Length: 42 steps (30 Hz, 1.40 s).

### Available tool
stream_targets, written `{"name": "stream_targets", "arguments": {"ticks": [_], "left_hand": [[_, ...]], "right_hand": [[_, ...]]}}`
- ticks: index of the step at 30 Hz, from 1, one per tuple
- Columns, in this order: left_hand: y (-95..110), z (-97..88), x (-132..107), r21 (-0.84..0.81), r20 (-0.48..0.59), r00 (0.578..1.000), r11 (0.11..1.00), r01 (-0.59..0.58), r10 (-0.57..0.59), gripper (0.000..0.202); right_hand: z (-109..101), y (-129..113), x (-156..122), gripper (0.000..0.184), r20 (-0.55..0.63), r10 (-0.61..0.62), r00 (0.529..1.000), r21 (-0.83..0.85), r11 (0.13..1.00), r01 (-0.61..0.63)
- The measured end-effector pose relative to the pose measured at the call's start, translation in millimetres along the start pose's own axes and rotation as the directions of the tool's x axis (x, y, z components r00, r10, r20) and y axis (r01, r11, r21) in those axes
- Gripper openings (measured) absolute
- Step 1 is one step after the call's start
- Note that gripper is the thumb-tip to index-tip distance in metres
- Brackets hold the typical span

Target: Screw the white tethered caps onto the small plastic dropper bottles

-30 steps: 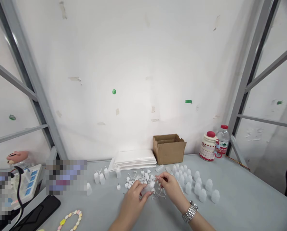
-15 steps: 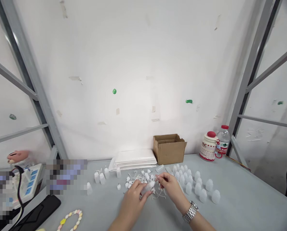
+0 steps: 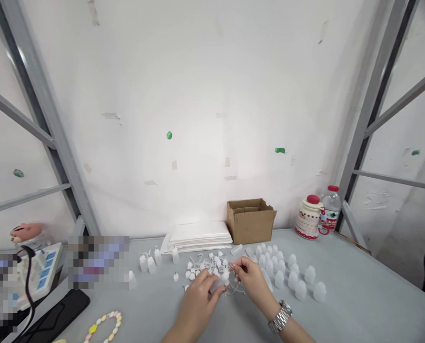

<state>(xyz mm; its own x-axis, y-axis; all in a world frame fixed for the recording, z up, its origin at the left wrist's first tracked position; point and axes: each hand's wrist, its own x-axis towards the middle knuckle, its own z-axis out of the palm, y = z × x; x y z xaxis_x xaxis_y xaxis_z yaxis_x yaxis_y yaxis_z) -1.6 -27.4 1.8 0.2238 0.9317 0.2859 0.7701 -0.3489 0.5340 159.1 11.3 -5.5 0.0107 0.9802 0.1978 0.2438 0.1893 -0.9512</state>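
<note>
My left hand (image 3: 200,294) is wrapped round a small translucent plastic bottle (image 3: 218,284), tilted with its top towards the right. At that top end my right hand (image 3: 248,276) has its thumb and finger pinched together; whatever they hold is too small to make out. Beyond the hands lies a loose pile of small white caps (image 3: 192,275) and curly white cords (image 3: 237,287). Many frosted plastic pieces with rounded tops (image 3: 279,279) stand right of my right hand. Several small white bottles with thin tops (image 3: 151,265) stand to the left.
Behind the pile are a stack of white flat packets (image 3: 198,236) and an open cardboard box (image 3: 253,227). A cream jar with red lid (image 3: 308,218) and a clear bottle (image 3: 331,207) stand at the back right. A bead bracelet (image 3: 117,321), black phone-like slab (image 3: 60,312) and power strip (image 3: 46,274) lie left.
The held bottle has tipped slightly lower, and my left hand has turned a little with it. My right hand has shifted slightly left and down, staying pinched by the bottle's top.
</note>
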Motion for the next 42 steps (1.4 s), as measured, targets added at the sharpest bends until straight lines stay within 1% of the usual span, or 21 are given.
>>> {"name": "stream_targets", "arguments": {"ticks": [5, 11, 13, 17, 19, 21, 23, 25, 27, 29, 30, 32, 33, 35, 37, 39, 42], "left_hand": [[-0.7, 1.4, -0.4, 0.017, -0.012, 1.000, 1.000, -0.021, 0.022, 0.022], [-3.2, 7.4, -1.1, 0.045, -0.060, 0.997, 0.998, -0.053, 0.056, 0.023], [-4.8, 7.6, -0.9, 0.050, -0.065, 0.996, 0.997, -0.056, 0.060, 0.023], [-8.9, 4.6, 3.5, 0.039, -0.038, 0.999, 0.999, -0.024, 0.025, 0.023], [-10.6, 1.4, 7.4, 0.015, -0.030, 0.999, 1.000, -0.013, 0.013, 0.026], [-12.9, -4.1, 11.0, -0.017, -0.042, 0.999, 1.000, 0.006, -0.007, 0.028], [-18.0, -12.2, 12.1, -0.045, -0.080, 0.994, 0.997, 0.069, -0.072, 0.029], [-27.6, -23.0, 8.0, -0.076, -0.142, 0.972, 0.981, 0.179, -0.189, 0.028], [-41.6, -35.2, -1.9, -0.135, -0.194, 0.929, 0.947, 0.292, -0.314, 0.026], [-57.7, -47.1, -15.3, -0.235, -0.202, 0.906, 0.916, 0.325, -0.373, 0.024], [-65.5, -52.3, -22.0, -0.263, -0.222, 0.884, 0.898, 0.352, -0.411, 0.024], [-79.4, -60.1, -31.9, -0.266, -0.281, 0.835, 0.874, 0.406, -0.473, 0.026], [-85.3, -62.4, -34.6, -0.254, -0.313, 0.816, 0.871, 0.421, -0.486, 0.027], [-94.8, -63.8, -34.9, -0.232, -0.343, 0.809, 0.878, 0.419, -0.476, 0.027], [-101.5, -61.6, -30.7, -0.222, -0.348, 0.810, 0.881, 0.419, -0.473, 0.027], [-105.8, -57.6, -25.3, -0.205, -0.348, 0.808, 0.879, 0.430, -0.476, 0.030], [-108.1, -51.8, -20.0, -0.158, -0.361, 0.794, 0.871, 0.465, -0.489, 0.039]], "right_hand": [[1.4, -1.7, -3.0, 0.031, -0.005, -0.013, 1.000, -0.029, 0.999, 0.013], [6.3, 7.3, -2.7, 0.033, 0.052, 0.053, 0.997, 0.017, 0.998, -0.054], [7.9, 8.8, -2.9, 0.033, 0.045, 0.052, 0.998, 0.008, 0.999, -0.052], [10.4, 5.4, -4.7, 0.035, 0.010, 0.036, 0.999, 0.011, 0.999, -0.036], [10.4, 1.3, -5.7, 0.035, 0.022, 0.023, 1.000, 0.035, 0.999, -0.023], [9.0, -3.0, -6.3, 0.035, 0.043, 0.001, 0.999, 0.066, 0.998, -0.003], [6.5, -6.1, -6.2, 0.037, 0.048, -0.025, 0.999, 0.081, 0.996, 0.022], [3.9, -6.7, -5.3, 0.039, 0.043, -0.037, 0.998, 0.069, 0.997, 0.034], [2.5, -4.8, -4.0, 0.039, 0.056, -0.027, 0.998, 0.055, 0.998, 0.024], [3.1, -1.2, -2.9, 0.038, 0.085, -0.010, 0.996, 0.059, 0.998, 0.005], [4.2, 0.8, -2.7, 0.038, 0.098, -0.007, 0.995, 0.063, 0.998, 0.001], [7.3, 4.1, -3.2, 0.037, 0.125, -0.005, 0.992, 0.069, 0.998, -0.004], [9.0, 5.2, -3.9, 0.037, 0.140, -0.003, 0.990, 0.070, 0.997, -0.007], [11.7, 6.2, -5.5, 0.037, 0.173, 0.000, 0.985, 0.073, 0.997, -0.013], [13.0, 5.7, -6.9, 0.036, 0.199, -0.001, 0.980, 0.077, 0.997, -0.014], [12.7, 4.4, -7.7, 0.036, 0.207, -0.005, 0.978, 0.076, 0.997, -0.011], [10.6, 1.8, -7.6, 0.035, 0.192, -0.006, 0.981, 0.067, 0.998, -0.007]]}}
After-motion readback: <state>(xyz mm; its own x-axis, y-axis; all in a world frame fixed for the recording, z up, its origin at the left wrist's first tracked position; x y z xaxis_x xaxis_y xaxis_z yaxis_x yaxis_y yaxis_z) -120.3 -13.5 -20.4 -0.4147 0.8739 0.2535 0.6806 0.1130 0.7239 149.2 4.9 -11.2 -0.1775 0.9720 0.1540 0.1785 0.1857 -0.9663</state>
